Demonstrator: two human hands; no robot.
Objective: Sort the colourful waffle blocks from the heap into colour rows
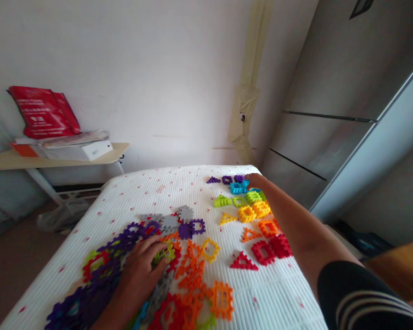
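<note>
White ribbed mat (179, 192) covers the table; soft-looking, so I'd expect pieces to sit still on it rather than skate. Behind, a side shelf (55, 158) against the wall with a red bag (43, 112) and flat boxes (77, 149). Grey cabinet (330, 114) to the right.

Loose pile (131, 275) of interlocking plastic tiles near the front-left: purple, orange, red, grey, mixed and overlapping. Sorted rows (251, 211) on the right side, grouped by colour: purple far end, then blue, green, yellow, orange, red nearest.

Tiles judged: light, stiff, thin, toothed edges, open centres. Not fragile. Flat on the mat they give little to pinch from above; best hold is a fingertip through the open centre or a pinch across two toothed edges. Teeth may snag neighbours in the pile.

Right hand (256, 181): arm stretched long across the sorted rows, hand at the far end touching or just beside the blue tile (239, 187). Fingers mostly hidden by the wrist angle; can't tell whether it grips anything.

Left hand (142, 263): palm down on the pile, fingers spread and slightly curled, tips on a lime-green tile (167, 252). Resting on it, not clamped that I can see.
</note>
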